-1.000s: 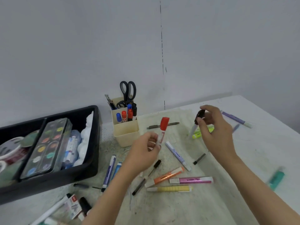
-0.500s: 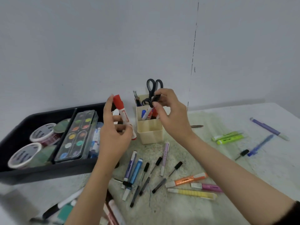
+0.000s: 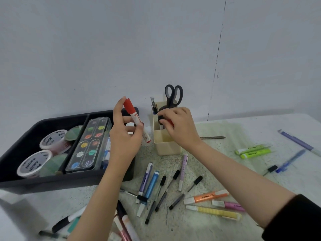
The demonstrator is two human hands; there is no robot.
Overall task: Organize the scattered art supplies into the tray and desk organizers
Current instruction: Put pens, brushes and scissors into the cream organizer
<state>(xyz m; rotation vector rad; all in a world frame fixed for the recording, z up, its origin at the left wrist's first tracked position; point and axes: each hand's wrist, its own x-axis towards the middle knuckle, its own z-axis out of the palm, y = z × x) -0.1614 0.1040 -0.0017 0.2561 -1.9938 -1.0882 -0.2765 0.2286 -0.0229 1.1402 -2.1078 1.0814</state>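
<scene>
My left hand (image 3: 124, 136) grips a red-capped white marker (image 3: 136, 119), tilted cap up, over the right end of the black tray (image 3: 20, 141). My right hand (image 3: 178, 126) pinches the black cap of a marker (image 3: 160, 118) that stands inside the cream pen holder (image 3: 165, 145). Black scissors (image 3: 173, 96) and other markers stand in the same holder. Scattered pens (image 3: 151, 183) and highlighters (image 3: 206, 197) lie on the table in front of the holder.
The tray holds a watercolor palette (image 3: 88, 145) and tape rolls (image 3: 34, 163). Green highlighters (image 3: 252, 151), a blue pen (image 3: 290, 161) and a purple pen (image 3: 298, 142) lie at the right. More markers (image 3: 125, 221) lie near the table's front edge.
My right hand has lowered the black-capped marker deeper into the holder. The left hand keeps the red marker beside the tray, barely moved.
</scene>
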